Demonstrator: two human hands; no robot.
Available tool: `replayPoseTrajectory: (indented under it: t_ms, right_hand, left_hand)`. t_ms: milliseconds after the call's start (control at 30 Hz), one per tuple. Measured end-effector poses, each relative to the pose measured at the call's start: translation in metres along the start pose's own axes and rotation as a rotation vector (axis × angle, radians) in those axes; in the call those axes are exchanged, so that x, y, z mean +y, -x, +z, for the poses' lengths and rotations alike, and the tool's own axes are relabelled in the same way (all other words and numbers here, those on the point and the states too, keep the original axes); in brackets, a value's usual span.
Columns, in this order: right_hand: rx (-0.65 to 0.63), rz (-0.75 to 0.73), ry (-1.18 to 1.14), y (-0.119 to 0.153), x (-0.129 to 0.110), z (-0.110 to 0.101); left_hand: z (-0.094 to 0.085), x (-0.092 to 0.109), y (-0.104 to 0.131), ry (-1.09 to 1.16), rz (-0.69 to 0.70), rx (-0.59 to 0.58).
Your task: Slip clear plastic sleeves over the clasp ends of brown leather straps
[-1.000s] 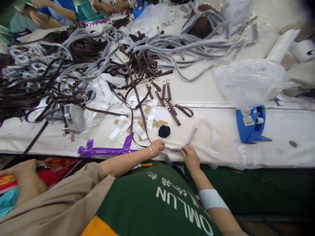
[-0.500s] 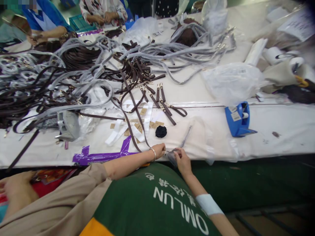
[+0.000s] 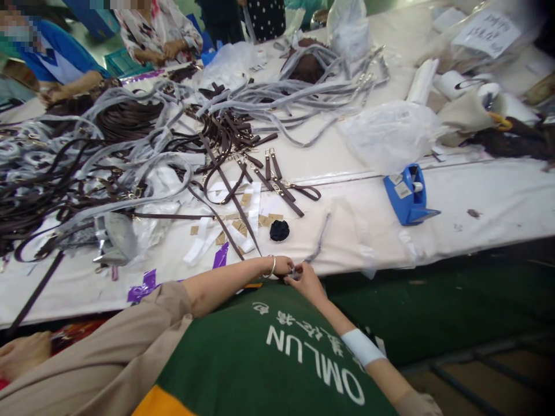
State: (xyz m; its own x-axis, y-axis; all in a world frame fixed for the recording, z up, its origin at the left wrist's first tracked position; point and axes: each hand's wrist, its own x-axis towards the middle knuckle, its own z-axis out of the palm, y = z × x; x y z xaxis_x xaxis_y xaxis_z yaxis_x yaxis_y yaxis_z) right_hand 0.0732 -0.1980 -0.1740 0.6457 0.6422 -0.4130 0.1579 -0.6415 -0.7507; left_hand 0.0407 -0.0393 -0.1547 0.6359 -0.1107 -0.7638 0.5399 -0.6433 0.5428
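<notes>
At the table's near edge, my left hand (image 3: 284, 266) and my right hand (image 3: 307, 283) meet with fingertips pinched together. Between them is the end of a plastic-wrapped strap (image 3: 315, 249), a thin greyish strip whose other end trails onto the white cloth. The held part is small and mostly covered by my fingers. A dark brown strap (image 3: 247, 222) runs down from the pile to just behind my left wrist. Beyond my hands lies a black ruffled round piece (image 3: 279, 230). Brown paper tags (image 3: 239, 226) and white strips (image 3: 200, 245) are scattered to its left.
A blue tape dispenser (image 3: 405, 195) stands to the right, a grey tape dispenser (image 3: 115, 238) to the left. Brown straps (image 3: 47, 173) and grey wrapped straps heap up on the left. A clear plastic bag (image 3: 390, 136) lies behind. Co-workers' hands (image 3: 173, 49) are across the table.
My right hand has moved left and closer to my left hand. The greyish plastic below it has gone mostly out of sight between the fingers. The whole view has shifted and tilted slightly.
</notes>
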Motion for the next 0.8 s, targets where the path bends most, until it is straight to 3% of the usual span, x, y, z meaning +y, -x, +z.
replayPoseTrajectory:
  t_ms: [200, 400, 567, 700, 800]
  right_hand:
    - [0.055, 0.008, 0.031, 0.006, 0.001, -0.006]
    - [-0.027, 0.124, 0.069, 0.009, 0.004, -0.006]
    - [-0.058, 0.202, 0.046, 0.004, 0.006, 0.001]
    - [-0.107, 0.256, -0.052, 0.007, 0.02, 0.006]
    - [-0.142, 0.312, -0.149, 0.015, 0.034, 0.008]
  left_hand:
    - [0.006, 0.013, -0.01, 0.08, -0.055, 0.028]
    - [0.002, 0.018, -0.011, -0.034, -0.023, 0.033]
    - [-0.005, -0.001, 0.0, -0.231, -0.013, 0.047]
    - [-0.006, -0.021, 0.018, -0.318, 0.027, -0.026]
    - [-0.006, -0.024, 0.023, -0.321, 0.073, -0.061]
